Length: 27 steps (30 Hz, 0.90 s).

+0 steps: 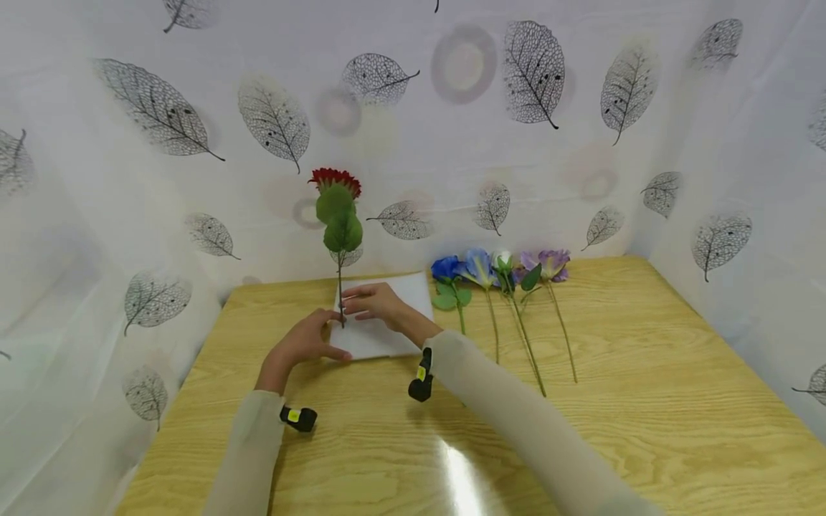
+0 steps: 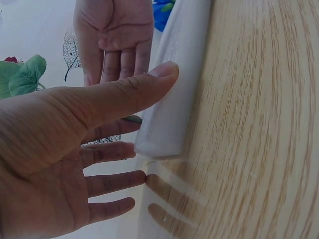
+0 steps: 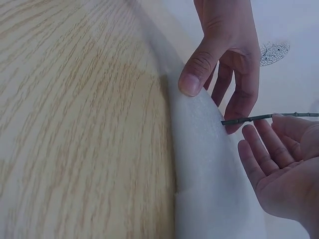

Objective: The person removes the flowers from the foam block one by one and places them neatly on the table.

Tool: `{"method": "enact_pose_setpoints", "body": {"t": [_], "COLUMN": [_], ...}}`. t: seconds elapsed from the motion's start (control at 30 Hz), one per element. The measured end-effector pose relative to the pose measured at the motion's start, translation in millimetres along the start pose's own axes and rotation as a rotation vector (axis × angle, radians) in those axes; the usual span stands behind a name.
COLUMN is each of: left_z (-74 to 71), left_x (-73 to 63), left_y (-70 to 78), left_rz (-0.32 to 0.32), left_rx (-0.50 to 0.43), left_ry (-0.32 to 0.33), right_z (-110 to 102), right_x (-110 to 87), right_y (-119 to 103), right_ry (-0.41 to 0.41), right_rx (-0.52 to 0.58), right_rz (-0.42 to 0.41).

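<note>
A red artificial flower (image 1: 337,180) with green leaves stands upright over a white foam slab (image 1: 387,346). My right hand (image 1: 381,304) pinches its thin stem (image 3: 254,118) low down, between thumb and fingers. In the right wrist view the stem's lower end meets the foam's face. My left hand (image 1: 306,338) is at the slab's left front corner. Its thumb rests on the foam's near edge (image 2: 174,109), while the other fingers extend fairly straight along the left side, close to the stem's base.
To the slab's right on the wooden table (image 1: 645,401) lie a dark blue flower (image 1: 445,269), a light blue one (image 1: 479,268), a white rosebud (image 1: 502,261) and a purple flower (image 1: 551,265). Behind hangs a leaf-patterned white curtain (image 1: 413,143).
</note>
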<state>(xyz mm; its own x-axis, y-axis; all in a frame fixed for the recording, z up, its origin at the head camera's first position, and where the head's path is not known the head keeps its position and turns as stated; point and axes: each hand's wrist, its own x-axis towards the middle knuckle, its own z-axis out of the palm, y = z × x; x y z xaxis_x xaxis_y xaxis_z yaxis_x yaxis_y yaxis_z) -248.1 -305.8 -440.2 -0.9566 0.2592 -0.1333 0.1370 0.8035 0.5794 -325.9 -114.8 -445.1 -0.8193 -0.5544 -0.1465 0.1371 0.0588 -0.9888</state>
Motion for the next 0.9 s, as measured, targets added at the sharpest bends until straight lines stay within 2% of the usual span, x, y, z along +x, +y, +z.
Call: {"method": "enact_pose_setpoints", "body": {"t": [0.47,0.9], "left_z": [-0.3,0.8], "left_x": [1.6,2.6], "left_y": [-0.2,-2.1], "left_rz": [-0.005,0.024], "left_rx": [0.003,-0.011], "left_ry": [-0.007,-0.001], "right_z": [3.2,8.7], "right_x": [1.2,1.8], "right_y": [-0.9,0.8], "right_ry": [0.010,0.017], "right_rx": [-0.048,-0.091], "right_rz": [-0.025,-0.102]}}
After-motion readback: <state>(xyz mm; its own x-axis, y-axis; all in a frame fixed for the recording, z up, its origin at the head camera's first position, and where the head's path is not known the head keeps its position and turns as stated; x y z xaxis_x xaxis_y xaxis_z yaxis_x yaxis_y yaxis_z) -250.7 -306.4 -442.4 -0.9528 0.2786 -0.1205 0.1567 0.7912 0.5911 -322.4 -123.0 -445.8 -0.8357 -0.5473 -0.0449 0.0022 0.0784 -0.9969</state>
